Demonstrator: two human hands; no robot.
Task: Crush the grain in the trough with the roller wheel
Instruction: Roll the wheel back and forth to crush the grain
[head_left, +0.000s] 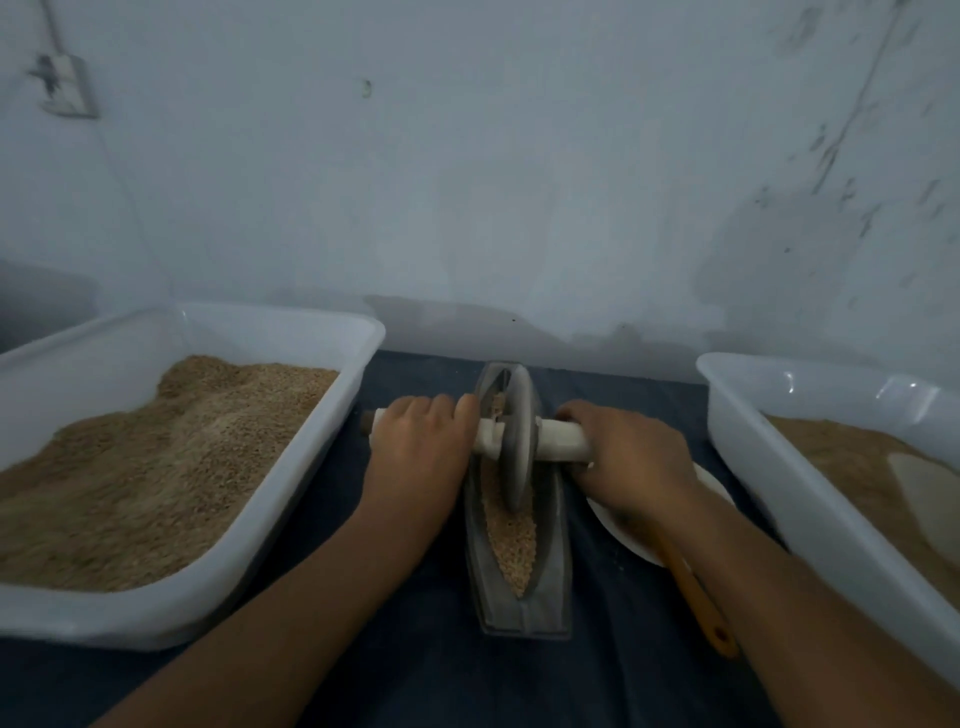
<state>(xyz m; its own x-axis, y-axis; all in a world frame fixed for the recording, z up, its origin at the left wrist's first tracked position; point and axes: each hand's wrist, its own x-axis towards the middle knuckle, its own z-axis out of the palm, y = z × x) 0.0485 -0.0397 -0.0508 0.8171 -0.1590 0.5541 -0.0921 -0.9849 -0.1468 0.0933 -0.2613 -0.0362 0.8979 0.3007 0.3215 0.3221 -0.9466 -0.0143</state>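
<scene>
Nearest us, our two bare forearms reach forward over a surface (415, 670) covered in dark blue cloth. Between them a narrow grey trough (519, 613) runs straight away from us, and pale grain (511, 540) lies along its groove. By our right forearm an orange handle (698, 597) lies partly across a white plate (618, 525), which our arm mostly hides. A grey roller wheel (514, 441) stands upright in the trough, past its middle, on a pale axle (561, 436) that crosses the trough. Our left hand (421, 441) has its fingers curled over the axle's left end; our right hand (628, 457) grips the right end. A white tub of grain (260, 519) flanks the trough on the left, and another white tub (810, 499) on the right, each leaving a strip of bare cloth beside the trough. The trough's far tip lies near a pale wall (493, 182).
</scene>
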